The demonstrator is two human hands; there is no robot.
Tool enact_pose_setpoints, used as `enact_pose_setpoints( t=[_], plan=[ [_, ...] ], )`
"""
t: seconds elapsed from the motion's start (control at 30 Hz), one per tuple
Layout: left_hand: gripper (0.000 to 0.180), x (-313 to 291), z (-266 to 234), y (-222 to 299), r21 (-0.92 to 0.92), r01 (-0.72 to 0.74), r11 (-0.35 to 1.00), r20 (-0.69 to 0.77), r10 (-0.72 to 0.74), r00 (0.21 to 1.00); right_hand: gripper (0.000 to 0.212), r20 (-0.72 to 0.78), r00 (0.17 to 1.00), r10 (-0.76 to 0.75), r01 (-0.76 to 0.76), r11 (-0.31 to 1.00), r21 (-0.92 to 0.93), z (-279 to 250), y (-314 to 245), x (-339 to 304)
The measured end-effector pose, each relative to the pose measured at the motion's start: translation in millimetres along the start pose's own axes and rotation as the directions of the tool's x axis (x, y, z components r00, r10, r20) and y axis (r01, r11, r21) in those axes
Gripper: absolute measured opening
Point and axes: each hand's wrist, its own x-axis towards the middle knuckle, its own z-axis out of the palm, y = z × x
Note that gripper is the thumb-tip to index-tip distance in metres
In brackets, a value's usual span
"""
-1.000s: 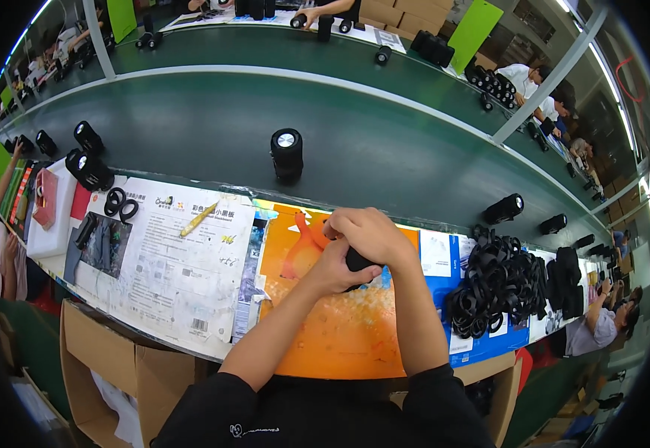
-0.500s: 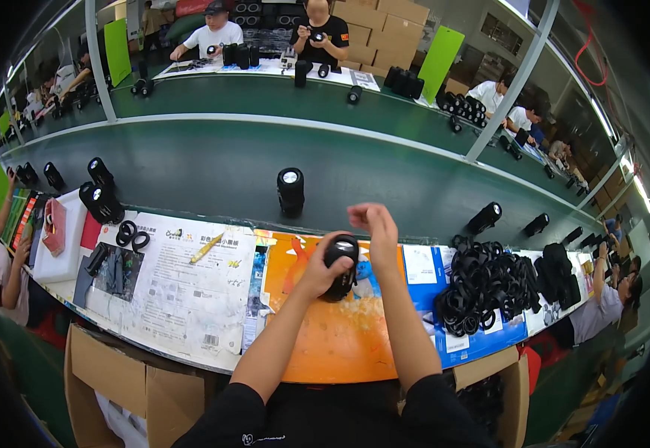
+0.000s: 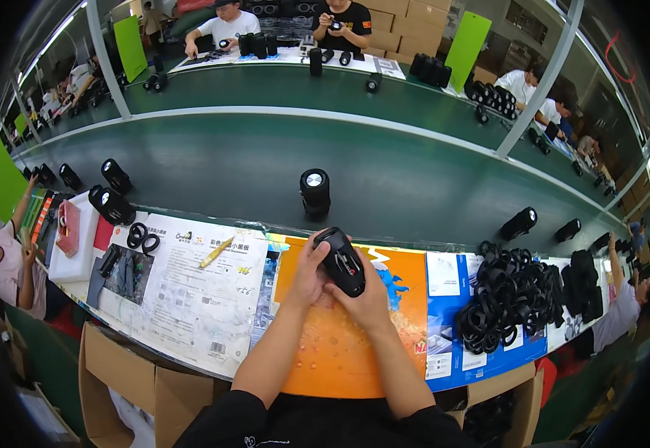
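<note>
A black cylindrical speaker (image 3: pixel 342 261) is held above the orange mat (image 3: pixel 325 358), tilted so that its long side with an oval panel faces up. My left hand (image 3: pixel 310 275) is closed around its left end. My right hand (image 3: pixel 367 300) grips its right, lower end, the fingers partly hidden beneath it. Straight ahead, another black speaker (image 3: pixel 315 196) stands upright on the dark green belt (image 3: pixel 228 168), its shiny round end up. To the right, a heap of black rings (image 3: pixel 500 302) lies on a blue sheet (image 3: pixel 444 321).
On the left lie a yellow cutter-like tool (image 3: pixel 216 252), black rings (image 3: pixel 143 237) and a white foam block (image 3: pixel 71 257). More speakers (image 3: pixel 519 223) stand along the belt. Cardboard boxes (image 3: pixel 127 366) sit below the table edge. Co-workers work at both sides and across, behind a metal rail (image 3: pixel 265 112).
The speaker has turned from upright to lying tilted. My right hand, raised and apart from it before, has come down onto it. The whole view has shifted slightly.
</note>
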Motion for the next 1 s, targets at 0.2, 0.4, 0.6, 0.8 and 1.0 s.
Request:
enact_pose_setpoints(
  t=[0.2,0.4,0.6,0.8,1.0],
  plan=[
    [0.047,-3,2,12,0.192,0.002,0.981,-0.065,0.010,0.998,0.092,-0.009,0.959,-0.282,0.272,0.933,-0.237,-14,0,7],
    [0.039,-2,6,6,0.013,0.068,0.998,-0.109,-0.066,0.992,0.089,0.004,0.977,-0.213,0.208,0.951,-0.230,-9,11,-2],
    [0.042,-5,-10,0,0.094,0.105,0.990,-0.133,-0.092,0.987,0.084,0.018,0.985,-0.172,0.173,0.968,-0.181,-11,4,-5],
    [0.053,-5,1,3,-0.037,0.090,0.995,0.020,-0.090,0.996,0.085,0.068,0.988,0.142,-0.154,0.963,0.222,-11,1,-2],
    [0.065,-8,5,3,-0.103,0.089,0.991,0.059,-0.083,0.995,0.080,0.138,0.957,0.255,-0.289,0.878,0.381,-11,15,-4]
  ],
)
